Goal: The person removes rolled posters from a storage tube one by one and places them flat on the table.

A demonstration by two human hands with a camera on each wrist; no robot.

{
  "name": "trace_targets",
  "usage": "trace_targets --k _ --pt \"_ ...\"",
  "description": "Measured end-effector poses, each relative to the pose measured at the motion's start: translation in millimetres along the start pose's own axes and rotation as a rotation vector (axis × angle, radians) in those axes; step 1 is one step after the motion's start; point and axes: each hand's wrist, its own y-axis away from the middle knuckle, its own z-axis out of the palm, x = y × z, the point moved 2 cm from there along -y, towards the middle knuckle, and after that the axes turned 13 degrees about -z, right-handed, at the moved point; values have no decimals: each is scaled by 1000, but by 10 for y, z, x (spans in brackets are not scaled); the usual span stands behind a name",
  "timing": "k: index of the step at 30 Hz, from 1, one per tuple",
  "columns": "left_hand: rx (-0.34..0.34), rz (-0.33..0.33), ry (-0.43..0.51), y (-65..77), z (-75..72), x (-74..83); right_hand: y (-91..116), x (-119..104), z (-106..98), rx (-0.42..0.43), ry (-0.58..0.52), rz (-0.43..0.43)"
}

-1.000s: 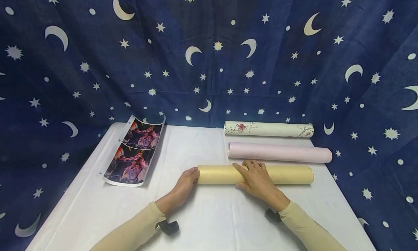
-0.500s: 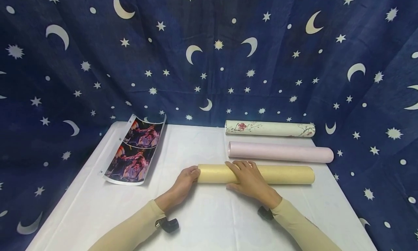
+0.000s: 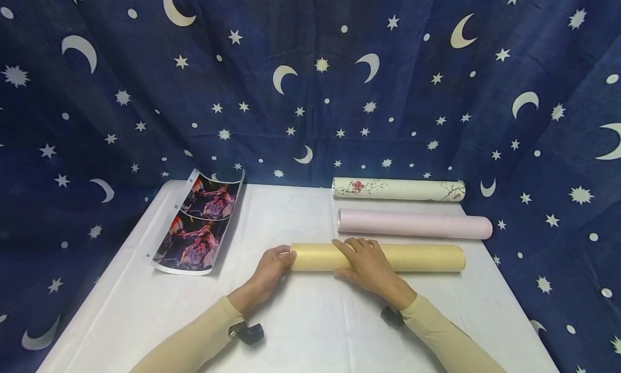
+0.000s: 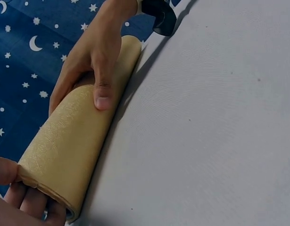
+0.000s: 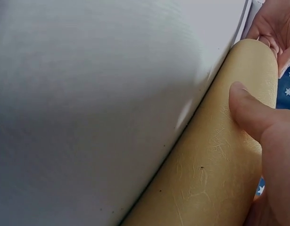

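A yellow wallpaper roll (image 3: 422, 258) with an embossed surface lies lengthwise across the white table. My left hand (image 3: 270, 270) pinches its left end. In the left wrist view, the thumb presses the outer edge while several fingers sit at the open end, partly hidden by the paper. Left of the roll's middle, my right hand (image 3: 371, 268) grips it from above. Its thumb (image 5: 248, 110) lies on the near side, and the fingers curve over the far side.
Beyond the yellow roll lie a pale pink roll (image 3: 412, 224) and a white roll with a blossom print (image 3: 402, 190). A curled sheet with two colour pictures (image 3: 196, 243) lies at the left of the white table (image 3: 286, 216). A dark star-and-moon cloth (image 3: 325, 82) hangs behind.
My right hand has slid a little to the left along the yellow roll. The left hand keeps its hold on the roll's end, and the roll looks nearly unmoved.
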Motion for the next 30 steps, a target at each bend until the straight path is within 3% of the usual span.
trace_targets --k 7,18,25,30 --pt "80 -4 -4 32 -66 -7 -11 -12 11 25 17 -7" --pt "121 36 60 87 -219 -86 51 37 -42 -7 6 36" --pt "144 58 49 123 -281 -47 82 84 -86 7 15 5" --pt "160 117 56 158 -320 50 75 126 -152 64 56 -1"
